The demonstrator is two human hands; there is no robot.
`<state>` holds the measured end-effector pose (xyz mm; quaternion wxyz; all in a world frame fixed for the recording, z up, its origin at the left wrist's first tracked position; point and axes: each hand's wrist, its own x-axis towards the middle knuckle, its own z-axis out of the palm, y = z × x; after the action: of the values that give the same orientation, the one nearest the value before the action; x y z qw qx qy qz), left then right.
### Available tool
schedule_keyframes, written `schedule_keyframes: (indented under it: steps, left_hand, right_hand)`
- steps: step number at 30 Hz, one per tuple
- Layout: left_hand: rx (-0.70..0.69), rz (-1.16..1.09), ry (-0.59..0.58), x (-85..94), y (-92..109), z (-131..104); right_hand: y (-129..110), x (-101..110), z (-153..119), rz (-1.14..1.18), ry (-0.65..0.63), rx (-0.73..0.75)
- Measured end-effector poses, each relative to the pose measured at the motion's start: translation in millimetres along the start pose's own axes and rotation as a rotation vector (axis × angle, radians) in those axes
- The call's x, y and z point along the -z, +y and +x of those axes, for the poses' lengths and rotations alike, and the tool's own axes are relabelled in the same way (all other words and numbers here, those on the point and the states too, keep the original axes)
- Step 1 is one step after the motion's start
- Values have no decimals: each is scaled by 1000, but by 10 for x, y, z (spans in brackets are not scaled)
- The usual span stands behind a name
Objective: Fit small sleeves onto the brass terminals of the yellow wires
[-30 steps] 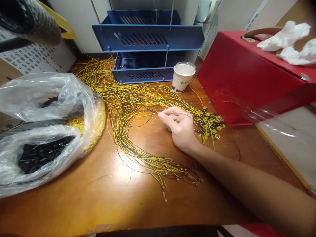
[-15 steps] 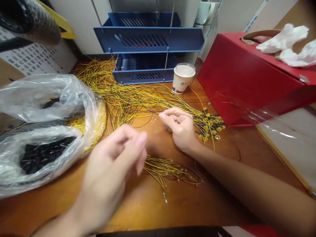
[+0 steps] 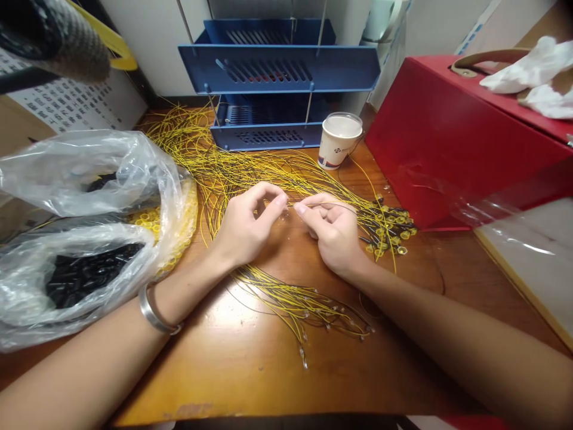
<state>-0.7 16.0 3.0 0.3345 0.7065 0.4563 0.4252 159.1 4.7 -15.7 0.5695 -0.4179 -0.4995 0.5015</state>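
My right hand (image 3: pixel 335 230) pinches a thin wire (image 3: pixel 322 203) between thumb and forefinger. Fingertip to fingertip with it, my left hand (image 3: pixel 250 221) is closed in a pinch at the wire's end; anything small between those fingers is too tiny to make out. Under and behind both hands spreads a tangle of yellow and black wires (image 3: pixel 250 164). To the right, their ends carry black sleeves and clear yellow caps (image 3: pixel 389 230). Nearer me lies a second bundle of wires (image 3: pixel 286 294) with small clear tips.
At left stands an open plastic bag (image 3: pixel 165 197) with black sleeves (image 3: pixel 94 275) and yellow caps (image 3: pixel 181 230). Behind are a blue rack (image 3: pixel 277 68) and a paper cup (image 3: pixel 333 143) holding liquid. A red box (image 3: pixel 447 143) with tissues (image 3: pixel 523 68) borders the right.
My left hand has moved forward, from near the bag to meet my right hand at the wire. The right hand keeps its pinch. The view has shifted slightly.
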Motion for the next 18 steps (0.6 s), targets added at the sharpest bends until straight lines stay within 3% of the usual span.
schedule_keyframes:
  steps: [6,18]
  left_hand:
    - [-32,72,-58,-11,-3,-32]
    - [-6,84,-10,-30,9,-89]
  right_hand:
    - [2,-3,1,-19,-1,4]
    - [-46,-18,-10,-27,2,4]
